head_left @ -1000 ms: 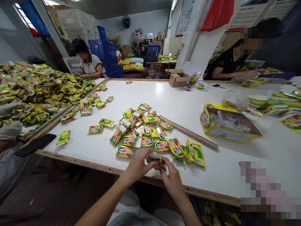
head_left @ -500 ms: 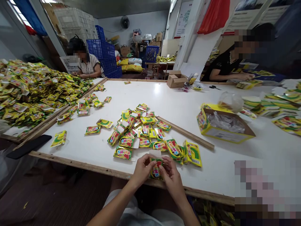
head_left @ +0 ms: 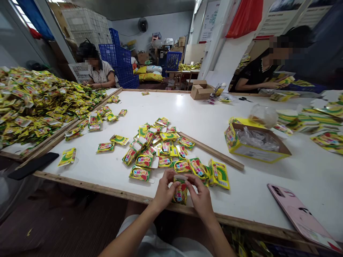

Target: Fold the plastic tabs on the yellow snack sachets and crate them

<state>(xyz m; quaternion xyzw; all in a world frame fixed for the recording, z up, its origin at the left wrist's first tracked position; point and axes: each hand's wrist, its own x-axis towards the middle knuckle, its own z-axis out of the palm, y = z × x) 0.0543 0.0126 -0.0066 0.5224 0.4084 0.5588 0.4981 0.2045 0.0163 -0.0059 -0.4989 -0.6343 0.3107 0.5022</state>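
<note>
Close to the table's front edge, a small yellow-green carton (head_left: 180,193) with a red fruit picture and pink-and-blue lettering stands between my hands. My left hand (head_left: 165,190) pinches its left side, thumb on the front near the top. On the other side, my right hand (head_left: 199,192) grips the upper right corner with thumb and fingers. The carton's top flap (head_left: 180,177) lies between my fingertips, bent over. Just beyond my hands is a loose pile of similar cartons (head_left: 165,161), some with white flaps sticking out.
A wooden strip (head_left: 214,151) lies right of the pile. Further right are an open yellow box (head_left: 264,151) of clear plastic bags and a pink phone (head_left: 300,210). A large carton heap (head_left: 40,103) fills the left side. Two people sit across the table (head_left: 150,107).
The carton's white top flap stood upright before and is now folded over under my fingertips. Both hands have shifted slightly right. The phone now shows at lower right.
</note>
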